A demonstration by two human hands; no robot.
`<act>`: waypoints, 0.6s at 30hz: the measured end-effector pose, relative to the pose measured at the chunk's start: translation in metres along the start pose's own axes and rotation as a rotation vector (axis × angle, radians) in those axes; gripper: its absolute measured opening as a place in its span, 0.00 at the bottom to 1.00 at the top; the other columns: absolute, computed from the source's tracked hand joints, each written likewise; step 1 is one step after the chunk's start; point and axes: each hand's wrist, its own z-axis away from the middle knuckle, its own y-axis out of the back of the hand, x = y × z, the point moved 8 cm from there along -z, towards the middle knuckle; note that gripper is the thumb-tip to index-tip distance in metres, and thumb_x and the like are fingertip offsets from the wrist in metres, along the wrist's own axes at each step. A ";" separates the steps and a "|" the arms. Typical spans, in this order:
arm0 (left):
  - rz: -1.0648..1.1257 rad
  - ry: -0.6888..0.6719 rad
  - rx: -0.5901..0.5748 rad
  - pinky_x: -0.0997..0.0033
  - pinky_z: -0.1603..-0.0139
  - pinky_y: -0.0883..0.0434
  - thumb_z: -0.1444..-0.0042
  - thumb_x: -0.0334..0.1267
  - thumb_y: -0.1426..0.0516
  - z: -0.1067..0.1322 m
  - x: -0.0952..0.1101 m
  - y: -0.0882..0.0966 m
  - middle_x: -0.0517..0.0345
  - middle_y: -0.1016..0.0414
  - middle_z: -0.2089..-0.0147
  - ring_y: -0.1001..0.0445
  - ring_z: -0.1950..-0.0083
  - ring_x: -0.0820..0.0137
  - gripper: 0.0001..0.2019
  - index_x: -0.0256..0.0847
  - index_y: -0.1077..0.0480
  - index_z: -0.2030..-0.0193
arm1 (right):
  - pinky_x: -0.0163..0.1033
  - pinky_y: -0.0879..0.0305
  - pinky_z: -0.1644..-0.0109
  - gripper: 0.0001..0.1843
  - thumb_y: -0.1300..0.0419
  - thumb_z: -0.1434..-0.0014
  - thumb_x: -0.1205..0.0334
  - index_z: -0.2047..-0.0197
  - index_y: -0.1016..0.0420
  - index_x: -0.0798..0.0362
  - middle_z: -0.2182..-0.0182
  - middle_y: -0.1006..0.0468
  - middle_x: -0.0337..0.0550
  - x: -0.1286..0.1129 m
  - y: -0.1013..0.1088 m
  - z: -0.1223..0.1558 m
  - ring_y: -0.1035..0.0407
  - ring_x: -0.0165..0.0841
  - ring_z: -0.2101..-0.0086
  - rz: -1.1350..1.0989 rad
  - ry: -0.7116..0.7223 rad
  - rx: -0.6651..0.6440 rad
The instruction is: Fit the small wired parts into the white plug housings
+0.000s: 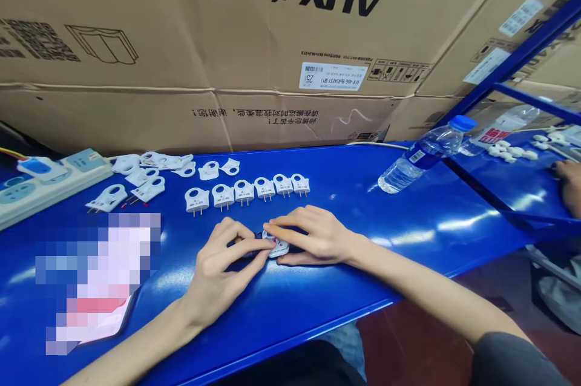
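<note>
A small white plug [276,246] rests on the blue table [408,235] between my two hands. My left hand [227,265] pinches its left side with thumb and fingers. From the right, my right hand [313,235] lies over it, index finger pressing on top. Just beyond my hands stands a row of several white two-pin plugs [247,190], pins toward me. A loose pile of white plug parts [140,177] lies further left.
A white power strip [45,183] sits at the far left. A plastic water bottle [422,153] lies on its side at right. Large cardboard boxes [254,41] wall the back. Another person's hand [569,186] works at the far right. A blurred patch [97,280] covers something front left.
</note>
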 end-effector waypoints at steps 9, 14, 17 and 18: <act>-0.070 -0.020 0.037 0.68 0.61 0.29 0.38 0.31 0.36 0.000 0.003 0.002 0.60 0.30 0.63 0.31 0.61 0.71 0.06 0.45 0.21 0.56 | 0.39 0.31 0.62 0.31 0.44 0.28 0.42 0.35 0.29 0.58 0.49 0.18 0.51 -0.001 0.003 0.000 0.25 0.34 0.60 0.003 -0.005 0.071; -0.089 -0.032 0.042 0.67 0.62 0.29 0.38 0.31 0.37 -0.001 0.006 0.003 0.60 0.28 0.64 0.30 0.62 0.70 0.06 0.45 0.21 0.57 | 0.38 0.30 0.61 0.29 0.45 0.27 0.42 0.37 0.27 0.57 0.50 0.17 0.51 -0.002 0.006 -0.002 0.24 0.33 0.60 -0.002 -0.014 0.095; -0.098 -0.025 0.048 0.67 0.62 0.29 0.38 0.32 0.37 0.000 0.006 0.003 0.60 0.27 0.64 0.30 0.62 0.71 0.04 0.45 0.21 0.58 | 0.39 0.31 0.62 0.30 0.45 0.28 0.42 0.36 0.28 0.57 0.49 0.18 0.52 -0.002 0.003 -0.002 0.24 0.34 0.60 0.016 -0.017 0.056; -0.104 -0.031 0.052 0.67 0.61 0.29 0.38 0.32 0.37 0.000 0.006 0.003 0.60 0.27 0.64 0.30 0.62 0.71 0.04 0.45 0.22 0.58 | 0.39 0.31 0.62 0.30 0.44 0.28 0.42 0.36 0.29 0.58 0.49 0.18 0.52 -0.002 0.002 -0.002 0.24 0.34 0.61 0.020 -0.012 0.049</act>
